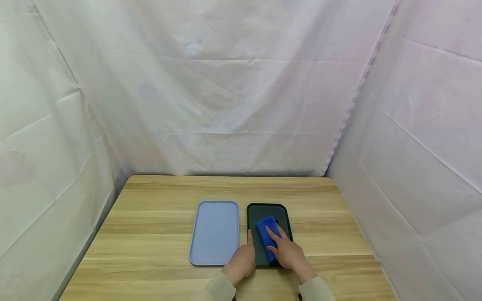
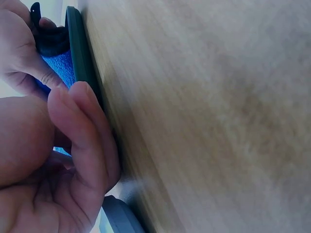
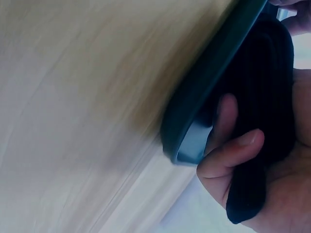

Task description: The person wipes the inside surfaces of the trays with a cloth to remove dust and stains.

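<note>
On a dark green tray [image 1: 260, 212] lies a blue fuzzy cloth [image 1: 266, 224] with black parts; a black tab [image 3: 248, 194] hangs off it. My right hand [image 1: 289, 252] grips this cloth from above, fingers spread across its blue face. In the right wrist view two fingers curl beside the black tab. With my left hand [image 1: 242, 260] I hold the tray's left edge; the index finger lies straight along the rim. Other left fingers [image 2: 87, 141] curl at the tray's side in the left wrist view. The tray's near left part is partly hidden.
Just left of the green tray a light blue tray [image 1: 215, 234] lies flat on the wooden table [image 1: 150, 234]. White curtains [image 1: 241, 104] hang behind the table and on both sides.
</note>
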A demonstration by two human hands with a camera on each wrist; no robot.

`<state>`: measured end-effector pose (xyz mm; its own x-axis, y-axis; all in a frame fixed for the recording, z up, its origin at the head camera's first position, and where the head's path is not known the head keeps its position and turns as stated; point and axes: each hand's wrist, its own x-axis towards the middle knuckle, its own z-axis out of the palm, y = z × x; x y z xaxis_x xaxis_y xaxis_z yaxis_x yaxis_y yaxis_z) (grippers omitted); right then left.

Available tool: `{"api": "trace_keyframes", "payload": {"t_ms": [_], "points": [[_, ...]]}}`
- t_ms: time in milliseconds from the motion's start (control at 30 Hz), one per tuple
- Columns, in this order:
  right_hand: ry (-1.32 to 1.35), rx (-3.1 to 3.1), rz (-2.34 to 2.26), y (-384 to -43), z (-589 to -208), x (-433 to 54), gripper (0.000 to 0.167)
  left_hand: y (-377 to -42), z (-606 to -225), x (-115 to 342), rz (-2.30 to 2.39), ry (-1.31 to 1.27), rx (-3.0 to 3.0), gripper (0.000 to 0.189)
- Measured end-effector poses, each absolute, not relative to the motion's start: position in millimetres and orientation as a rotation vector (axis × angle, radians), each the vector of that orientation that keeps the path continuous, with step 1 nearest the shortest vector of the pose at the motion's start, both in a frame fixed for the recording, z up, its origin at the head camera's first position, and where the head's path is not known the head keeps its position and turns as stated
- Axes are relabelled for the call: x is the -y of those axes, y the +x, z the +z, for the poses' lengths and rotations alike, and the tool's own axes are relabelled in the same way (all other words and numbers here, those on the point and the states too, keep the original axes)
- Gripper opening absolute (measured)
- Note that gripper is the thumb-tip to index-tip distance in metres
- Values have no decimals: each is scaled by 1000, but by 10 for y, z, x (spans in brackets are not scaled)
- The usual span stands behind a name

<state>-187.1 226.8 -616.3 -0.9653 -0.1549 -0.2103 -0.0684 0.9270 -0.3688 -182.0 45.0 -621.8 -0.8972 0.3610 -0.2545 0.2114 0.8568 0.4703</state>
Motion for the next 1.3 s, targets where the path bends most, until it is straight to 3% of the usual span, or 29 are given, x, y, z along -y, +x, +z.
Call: {"api": "trace_keyframes", "payload": {"t_ms": [1300], "points": [[-84,-2781,-697,-1855,-6155,-2577,65,-1823,-6263,-449,733,362,-2646,100]]}}
